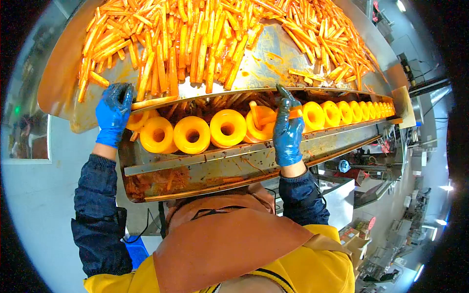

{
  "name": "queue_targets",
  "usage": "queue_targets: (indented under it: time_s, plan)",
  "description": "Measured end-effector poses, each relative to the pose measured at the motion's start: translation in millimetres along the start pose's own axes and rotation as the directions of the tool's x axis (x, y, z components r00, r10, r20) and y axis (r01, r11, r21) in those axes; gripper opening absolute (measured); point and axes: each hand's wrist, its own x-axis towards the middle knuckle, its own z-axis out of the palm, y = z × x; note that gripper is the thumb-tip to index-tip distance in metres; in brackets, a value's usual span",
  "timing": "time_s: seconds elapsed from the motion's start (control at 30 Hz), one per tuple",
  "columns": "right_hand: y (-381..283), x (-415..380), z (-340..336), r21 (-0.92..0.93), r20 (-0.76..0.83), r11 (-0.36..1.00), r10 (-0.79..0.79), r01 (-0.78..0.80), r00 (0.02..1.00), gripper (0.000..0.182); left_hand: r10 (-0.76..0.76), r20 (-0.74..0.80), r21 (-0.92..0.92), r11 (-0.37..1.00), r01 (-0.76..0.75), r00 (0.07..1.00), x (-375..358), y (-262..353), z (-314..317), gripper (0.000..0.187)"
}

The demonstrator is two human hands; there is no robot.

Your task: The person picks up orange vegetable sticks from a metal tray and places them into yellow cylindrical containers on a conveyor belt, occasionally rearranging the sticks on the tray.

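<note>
From where I stand, the biggest thing is the broad metal tray [63,80], stretching away beyond both hands, its near edge running between them. Heaped on it, past the grip of either hand, lie the orange sticks [205,41], glossy and coated, some pointing back toward the fingers. On the near side of that edge runs the metal trough [234,171], with a straight metal rail [210,158] passing below the hands and reddish smears inside. Between the rail and the tray sits the row of yellow rings [227,128], round with open middles; several lie between the two grips, and the rest trail off beyond the right hand, looking smaller the farther they go

The left hand [112,116], in a blue glove darkened at the fingertips, is curled at the row's near end, touching the end of a long stick [155,102] that points toward the other hand; I can't tell whether the fingers are closed on it. The right hand [288,129], gloved the same way, has its fingers closed around a crosswise stick [296,114], showing on both sides of the grip. Just beside that grip, a short upright stick [254,113] pokes out of a ring
</note>
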Motion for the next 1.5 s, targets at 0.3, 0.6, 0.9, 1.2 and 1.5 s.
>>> queue_targets:
  time_s: [0.3, 0.6, 0.9, 1.2, 1.5]
  plan:
    - [-24, 10, 11, 0.160, 0.598, 0.978, 0.013, -0.135, 0.802, 0.023, 0.007, 0.011, -0.021, 1.000, -0.007, 1.000, 0, 0, -1, 0.018]
    - [20, 181, -60, -0.844, 0.450, 0.434, 0.254, 0.315, 0.856, 0.037, -0.023, 0.028, -0.048, 0.999, 0.025, 0.999, 1, 1, -2, 0.019]
    - [28, 245, 93, -0.848, 0.307, 0.516, 0.295, 0.120, 0.905, 0.049, -0.039, 0.024, -0.058, 0.997, 0.041, 0.999, 2, 1, -2, 0.017]
    - [35, 210, 35, -0.234, 0.753, 0.832, -0.173, 0.504, 0.636, 0.028, 0.020, -0.027, -0.005, 1.000, -0.020, 0.999, -1, 2, -3, 0.016]
    - [13, 17, -13, 0.039, 0.299, 0.954, 0.272, -0.296, 0.915, 0.029, -0.023, 0.011, -0.042, 0.999, 0.024, 1.000, -1, -2, 1, 0.018]
